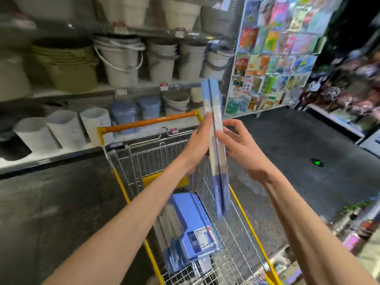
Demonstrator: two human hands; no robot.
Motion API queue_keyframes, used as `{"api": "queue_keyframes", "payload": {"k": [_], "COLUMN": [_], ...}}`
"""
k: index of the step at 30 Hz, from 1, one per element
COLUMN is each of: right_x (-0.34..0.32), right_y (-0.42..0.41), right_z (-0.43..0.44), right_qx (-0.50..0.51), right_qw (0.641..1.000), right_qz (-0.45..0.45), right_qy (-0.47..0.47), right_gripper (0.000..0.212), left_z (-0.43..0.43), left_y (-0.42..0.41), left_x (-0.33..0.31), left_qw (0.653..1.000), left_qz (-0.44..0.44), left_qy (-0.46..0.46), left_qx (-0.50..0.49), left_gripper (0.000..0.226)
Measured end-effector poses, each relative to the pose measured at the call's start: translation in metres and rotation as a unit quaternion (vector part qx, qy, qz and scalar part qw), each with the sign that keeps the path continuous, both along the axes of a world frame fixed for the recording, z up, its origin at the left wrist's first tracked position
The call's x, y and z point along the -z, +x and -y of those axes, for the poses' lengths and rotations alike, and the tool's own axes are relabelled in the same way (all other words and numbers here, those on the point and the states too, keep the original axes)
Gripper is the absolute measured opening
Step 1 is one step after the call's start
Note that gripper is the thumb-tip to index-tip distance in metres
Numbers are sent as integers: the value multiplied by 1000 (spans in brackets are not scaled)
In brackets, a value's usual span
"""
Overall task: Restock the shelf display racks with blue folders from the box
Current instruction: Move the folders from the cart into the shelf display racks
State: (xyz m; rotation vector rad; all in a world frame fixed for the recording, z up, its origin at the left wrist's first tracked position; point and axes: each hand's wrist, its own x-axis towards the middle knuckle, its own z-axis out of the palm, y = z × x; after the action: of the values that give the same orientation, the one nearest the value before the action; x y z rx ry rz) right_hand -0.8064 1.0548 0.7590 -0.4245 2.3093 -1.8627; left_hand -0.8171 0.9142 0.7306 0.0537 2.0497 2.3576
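Note:
I hold a thin bundle of blue and white folders (216,112) edge-on and nearly upright above a wire shopping cart (131,159). My left hand (197,145) presses against the bundle's left face with its fingers pointing up. My right hand (240,142) grips the bundle from the right, fingers curled toward its edge. Down in the cart lies a stack of more blue folders (193,221) with a white label, leaning against the basket's side.
Shelves to the left carry white buckets (123,62), olive tubs (67,64) and grey bins (65,128). A wire rack of colourful cards (275,52) stands ahead on the right. The cart's orange handle (148,121) faces the shelves. Dark floor (287,145) stretches to the right.

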Motion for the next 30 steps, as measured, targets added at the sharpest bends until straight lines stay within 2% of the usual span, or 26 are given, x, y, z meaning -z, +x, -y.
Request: {"api": "queue_keyframes", "payload": {"k": [4, 9, 16, 20, 24, 30], "right_x": [-27, -50, -68, -75, -86, -100], "right_y": [20, 37, 45, 45, 44, 46], "right_z": [-3, -2, -4, -4, -2, -9], "right_qx": [-30, -30, -22, -15, 1, 23], "right_qw": [999, 997, 995, 994, 994, 993], "right_qz": [-18, -50, -63, -68, -84, -94], "right_qy": [-30, -42, -71, -85, -77, -67], "right_gripper": [49, 42, 49, 50, 47, 50], "left_z": [4, 5, 4, 4, 5, -1], "left_y": [17, 35, 41, 40, 35, 38], "left_x": [-32, -61, -85, -95, -110, -128], "left_qw": [998, 995, 992, 991, 988, 986], "left_qz": [-40, -80, -102, -99, -107, -116], "left_qy": [-18, -41, -51, -74, -98, -97], "left_qx": [51, 39, 48, 54, 53, 67], "left_gripper": [67, 66, 57, 73, 61, 56]}}
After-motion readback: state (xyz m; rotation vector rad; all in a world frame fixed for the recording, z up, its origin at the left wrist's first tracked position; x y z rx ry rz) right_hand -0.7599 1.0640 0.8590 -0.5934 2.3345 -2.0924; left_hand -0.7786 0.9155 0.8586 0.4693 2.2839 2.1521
